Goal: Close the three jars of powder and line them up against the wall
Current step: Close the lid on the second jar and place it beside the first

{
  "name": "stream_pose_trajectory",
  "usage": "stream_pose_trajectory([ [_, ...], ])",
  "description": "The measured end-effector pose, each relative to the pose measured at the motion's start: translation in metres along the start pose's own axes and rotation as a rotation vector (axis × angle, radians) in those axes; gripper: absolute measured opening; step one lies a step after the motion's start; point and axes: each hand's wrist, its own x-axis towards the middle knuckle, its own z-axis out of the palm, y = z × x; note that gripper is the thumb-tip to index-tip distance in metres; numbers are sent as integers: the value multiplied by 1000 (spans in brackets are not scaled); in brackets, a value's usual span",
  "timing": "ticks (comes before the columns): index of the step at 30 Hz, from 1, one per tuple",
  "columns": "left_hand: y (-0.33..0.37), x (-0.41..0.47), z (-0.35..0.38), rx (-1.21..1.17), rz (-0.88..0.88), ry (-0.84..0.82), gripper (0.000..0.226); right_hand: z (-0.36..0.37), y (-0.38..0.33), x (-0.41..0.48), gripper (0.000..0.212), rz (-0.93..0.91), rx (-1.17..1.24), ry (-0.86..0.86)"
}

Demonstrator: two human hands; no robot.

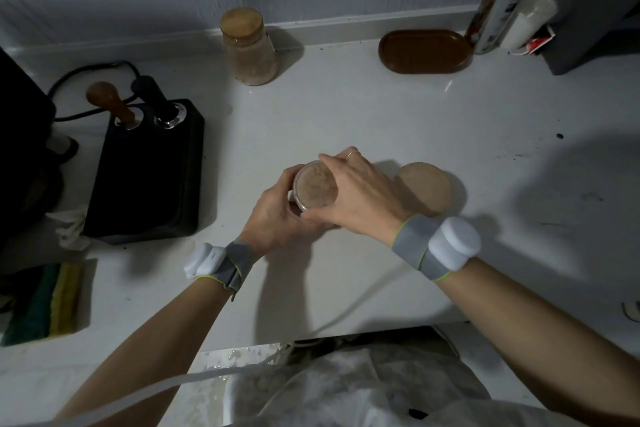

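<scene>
A glass jar of brown powder stands at the middle of the white counter. My left hand wraps its left side. My right hand grips its top rim from the right, thumb near and forefinger far. A mottled brown disc shows inside the clear rim; I cannot tell whether it is a lid or bare powder. A second jar with a pale wooden lid stands just right of it, partly hidden by my right hand. A third jar, closed with a wooden lid, stands at the back against the wall.
A black block holding two tampers sits to the left, with a cable behind it. At the back right are a brown oval tray, a silver bottle and a white bottle. A striped cloth lies at the front left.
</scene>
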Motion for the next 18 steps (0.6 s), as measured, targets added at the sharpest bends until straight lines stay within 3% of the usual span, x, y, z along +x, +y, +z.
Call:
stream_pose_trajectory([
  [4,-5,6,-3,24,9,5,97,2,3,4,100,-71,46,-57],
  [10,-13,6,1,23,17,63,92,6,-3,4,96,-26,-37,67],
  [18,-15,25,-8,59,20,87,92,5,-10,20,90,-18,-56,104],
])
